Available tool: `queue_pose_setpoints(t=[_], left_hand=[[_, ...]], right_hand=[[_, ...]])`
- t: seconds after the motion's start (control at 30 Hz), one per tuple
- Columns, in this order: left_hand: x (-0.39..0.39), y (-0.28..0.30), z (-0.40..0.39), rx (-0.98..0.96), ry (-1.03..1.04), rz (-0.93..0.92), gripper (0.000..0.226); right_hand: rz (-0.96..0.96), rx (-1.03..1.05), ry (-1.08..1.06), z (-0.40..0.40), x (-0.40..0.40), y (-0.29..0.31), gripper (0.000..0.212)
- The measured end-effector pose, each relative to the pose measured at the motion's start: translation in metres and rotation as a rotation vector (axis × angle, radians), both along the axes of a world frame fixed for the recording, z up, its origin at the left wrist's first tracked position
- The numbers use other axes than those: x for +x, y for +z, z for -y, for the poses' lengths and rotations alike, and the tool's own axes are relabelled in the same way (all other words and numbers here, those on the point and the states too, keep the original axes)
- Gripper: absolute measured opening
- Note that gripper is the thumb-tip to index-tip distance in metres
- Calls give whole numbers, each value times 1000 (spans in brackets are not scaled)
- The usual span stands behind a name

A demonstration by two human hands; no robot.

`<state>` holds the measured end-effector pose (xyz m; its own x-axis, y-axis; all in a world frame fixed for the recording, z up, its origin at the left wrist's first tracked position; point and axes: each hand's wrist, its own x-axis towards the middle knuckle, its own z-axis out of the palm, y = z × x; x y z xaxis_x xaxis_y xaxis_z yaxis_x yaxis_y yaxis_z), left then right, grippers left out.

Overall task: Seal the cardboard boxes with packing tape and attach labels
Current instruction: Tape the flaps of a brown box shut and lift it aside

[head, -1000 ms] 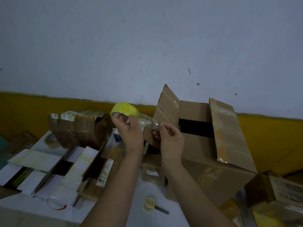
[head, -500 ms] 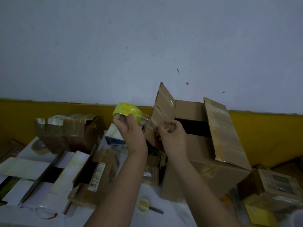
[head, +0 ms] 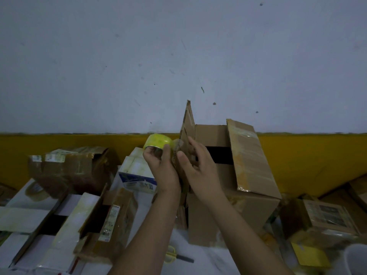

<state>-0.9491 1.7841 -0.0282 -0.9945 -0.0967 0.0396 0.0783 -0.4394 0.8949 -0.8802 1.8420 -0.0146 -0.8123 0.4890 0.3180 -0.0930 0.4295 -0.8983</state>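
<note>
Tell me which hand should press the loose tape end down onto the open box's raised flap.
Right. The right hand already pinches the tape end against the raised flap of the open box, while the left hand grips the tape roll and probably has to steady it.

We see a glossy yellow-green roll of plastic tape [head: 157, 142], shiny along its rim. The big box [head: 246, 175] is matt brown cardboard, its flaps streaked with glossy old tape. The wrapped parcel [head: 67, 169] looks slick with brown tape. The scissors [head: 174, 255] have yellow plastic handles. The wall [head: 178, 56] is matt and scuffed.
</note>
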Motion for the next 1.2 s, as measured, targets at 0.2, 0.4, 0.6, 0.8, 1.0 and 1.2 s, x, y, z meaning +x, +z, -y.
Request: queue_pose_setpoints(t=[0.2,0.4,0.6,0.8,1.0,1.2], left_hand=[[5,0,-3,-80,-19,-130,31],[23,-3,-20,-250,-12,-264,40],[26,-7,-26,-400,-151,-173,36],[11,3,-20,-655,-348,-375,37],[7,-13,-8,-989,-281,-355,84],[-2,-38,23,-1119,-117,-196,87]], right_hand=[[255,93,-171,-14,-16,35,57],[610,328,-70,-35,-14,65,45],[611,260,-97,-52,0,48,48],[560,-36,-65,-57,15,47,49],[581,-47,-138,-61,24,34,33],[611,-139,-241,-72,33,26,27]])
